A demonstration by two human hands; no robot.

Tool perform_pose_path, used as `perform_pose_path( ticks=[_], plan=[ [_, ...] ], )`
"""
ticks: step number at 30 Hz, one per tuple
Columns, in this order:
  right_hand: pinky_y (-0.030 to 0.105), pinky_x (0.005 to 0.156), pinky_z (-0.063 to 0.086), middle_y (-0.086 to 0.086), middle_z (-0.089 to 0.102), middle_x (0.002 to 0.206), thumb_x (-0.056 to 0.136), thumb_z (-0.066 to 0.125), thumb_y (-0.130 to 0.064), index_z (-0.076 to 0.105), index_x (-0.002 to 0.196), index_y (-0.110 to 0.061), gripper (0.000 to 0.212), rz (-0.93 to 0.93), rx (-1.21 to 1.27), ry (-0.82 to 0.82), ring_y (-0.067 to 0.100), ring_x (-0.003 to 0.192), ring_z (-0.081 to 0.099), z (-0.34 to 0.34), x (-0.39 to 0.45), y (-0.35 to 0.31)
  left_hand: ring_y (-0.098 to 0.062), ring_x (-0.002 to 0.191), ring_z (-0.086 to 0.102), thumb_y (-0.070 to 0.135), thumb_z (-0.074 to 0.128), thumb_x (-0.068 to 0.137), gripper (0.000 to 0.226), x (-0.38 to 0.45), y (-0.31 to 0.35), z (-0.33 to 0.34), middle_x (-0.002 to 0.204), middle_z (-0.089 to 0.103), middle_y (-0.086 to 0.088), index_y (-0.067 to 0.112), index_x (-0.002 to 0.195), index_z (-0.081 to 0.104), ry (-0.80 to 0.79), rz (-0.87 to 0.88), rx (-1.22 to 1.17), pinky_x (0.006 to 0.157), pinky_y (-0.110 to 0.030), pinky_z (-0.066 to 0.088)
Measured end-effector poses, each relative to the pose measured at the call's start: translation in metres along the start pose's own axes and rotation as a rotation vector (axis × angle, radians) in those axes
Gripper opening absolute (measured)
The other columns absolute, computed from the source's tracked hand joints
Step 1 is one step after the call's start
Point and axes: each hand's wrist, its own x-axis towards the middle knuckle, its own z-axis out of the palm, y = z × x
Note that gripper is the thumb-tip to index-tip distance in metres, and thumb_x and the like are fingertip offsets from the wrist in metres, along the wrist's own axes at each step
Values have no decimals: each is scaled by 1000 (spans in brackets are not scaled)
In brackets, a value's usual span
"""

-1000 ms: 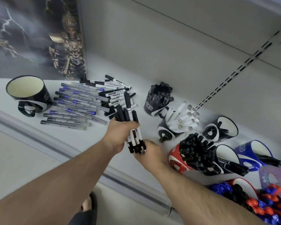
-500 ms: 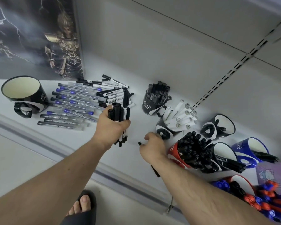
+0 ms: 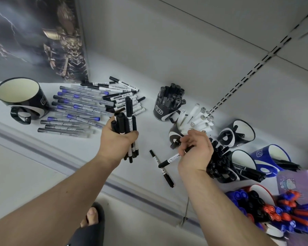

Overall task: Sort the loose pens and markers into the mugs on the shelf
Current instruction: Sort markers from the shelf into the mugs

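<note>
- Far left: one empty black mug (image 3: 21,96) on the white shelf (image 3: 78,150), handle facing the camera; a dark poster (image 3: 34,36) stands behind it.
- Right of it: loose pile of clear pens (image 3: 73,110) with blue or dark caps, roughly a dozen lying flat, exact count unclear where they overlap.
- Behind and right of those: heap of black-and-white markers (image 3: 121,96), about ten, overlapping, near the back wall.
- Left hand (image 3: 116,139) is clenched around a bundle of markers (image 3: 127,125), about six or seven, held upright over the shelf; ends stick out above and below the fist.
- One marker (image 3: 161,168) lies flat on the shelf between the two hands, touching neither.
- Right hand (image 3: 196,153) pinches a single black-and-white marker (image 3: 171,160) in curled fingers, black end pointing left and down, just above the lying one.
- Behind the right hand: one black mug (image 3: 164,109) packed with dark markers, one mug of white markers (image 3: 197,119).
- Further right: a mug crammed with black markers (image 3: 219,166), one black mug (image 3: 238,134) with a few, one mug with several black pens (image 3: 245,169), one blue mug (image 3: 268,158).
- Bottom right: a mug heaped with red, blue and black markers (image 3: 274,212); a purple box (image 3: 299,181) above it.
- Bottom centre: one foot in a dark slipper (image 3: 92,222) on the floor.
</note>
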Motion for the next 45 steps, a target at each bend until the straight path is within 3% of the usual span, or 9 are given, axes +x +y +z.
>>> perform_pose_path(
  ticks=[9,14,19,24,28,30,34,38,45],
  plan=[
    [22,47,31,12,55,62,62,60,-12,60,77,-4,17,-150,-225,-175,17,48,42,-2,-9,43,-26,58,58,-2,71,74,23,1,-8,-6,77,62,-20,2,93,59,-44,-53,-25,41,-18,39],
    [10,66,45,9,62,81,76,52,19,58,91,-22,44,-300,-591,-234,0,66,55,-25,-9,71,-24,59,55,-2,73,65,26,0,-6,-9,68,59,-6,6,87,62,-104,-145,-179,48,-26,38],
    [37,81,56,-12,71,86,88,60,5,48,106,-37,47,-255,-791,-240,15,95,66,-47,-10,96,-24,64,56,-14,67,74,26,1,-5,-14,67,57,-4,9,85,59,-165,-178,-233,51,-27,44],
    [31,73,53,-6,69,77,98,53,-25,57,84,-30,15,-222,-892,-234,14,76,67,-45,-11,88,-25,67,58,-13,66,73,25,2,-4,-19,68,58,-5,8,86,60,-149,-194,-291,64,-34,46],
    [33,62,45,-13,50,56,99,37,-50,64,86,-31,35,-172,-794,-234,14,57,48,-30,-5,45,-26,65,56,-13,64,76,27,6,-7,-24,64,58,-3,13,76,59,-97,-215,-307,70,-42,39],
    [26,53,35,-6,44,53,102,38,-36,68,94,-18,36,26,-787,-250,13,50,40,-29,-3,29,-26,66,56,-13,63,78,26,7,-8,-24,66,58,-4,13,78,60,-96,-223,-313,70,-42,40],
    [33,67,44,3,62,82,84,49,-10,64,94,-22,21,97,-1145,-379,21,73,54,-37,3,20,-25,64,58,-8,69,68,26,1,-7,-18,72,57,-9,7,86,57,-125,-241,-328,59,-32,47],
    [33,81,46,12,59,114,93,48,-16,58,115,-11,24,-54,-1774,-509,29,102,57,-48,-2,51,-27,69,58,2,67,56,33,-6,-7,-17,74,59,-11,7,87,58,-151,-268,-326,69,-39,46],
    [34,90,47,15,46,133,93,50,-9,40,132,-2,40,-51,-2060,-553,28,121,50,-42,-4,77,-26,67,57,-15,64,75,24,-9,-15,-20,69,57,-8,8,80,59,-161,-242,-232,65,-32,48]
  ],
)
